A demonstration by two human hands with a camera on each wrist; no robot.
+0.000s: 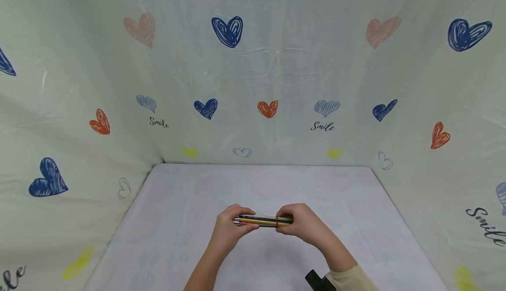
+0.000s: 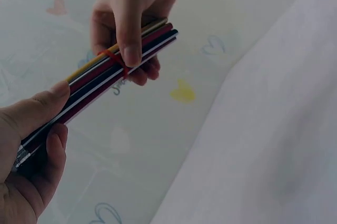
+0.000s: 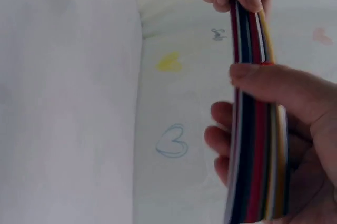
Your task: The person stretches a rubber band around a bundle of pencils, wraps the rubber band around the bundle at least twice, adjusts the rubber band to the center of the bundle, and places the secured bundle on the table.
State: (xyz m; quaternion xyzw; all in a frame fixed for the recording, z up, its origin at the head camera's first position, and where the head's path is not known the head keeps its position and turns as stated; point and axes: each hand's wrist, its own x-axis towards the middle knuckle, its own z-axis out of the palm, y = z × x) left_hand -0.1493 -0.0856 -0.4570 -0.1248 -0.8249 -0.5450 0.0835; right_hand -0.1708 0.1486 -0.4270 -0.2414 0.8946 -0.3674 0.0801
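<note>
A bundle of striped pencils is held level above the table, with dark blue, red, white and yellow sides showing. My left hand grips the end with silvery metal ferrules, thumb on one side and fingers on the other. Around the other end my right hand holds the bundle between thumb and fingers. A red rubber band circles the pencils beside the right thumb. In the right wrist view, the pencils' far ends run along the right palm, past the curled fingertips.
A white table lies under both hands. Pale cloth walls printed with hearts and "Smile" rise at its back and sides. A black strap-like piece sits by the right sleeve.
</note>
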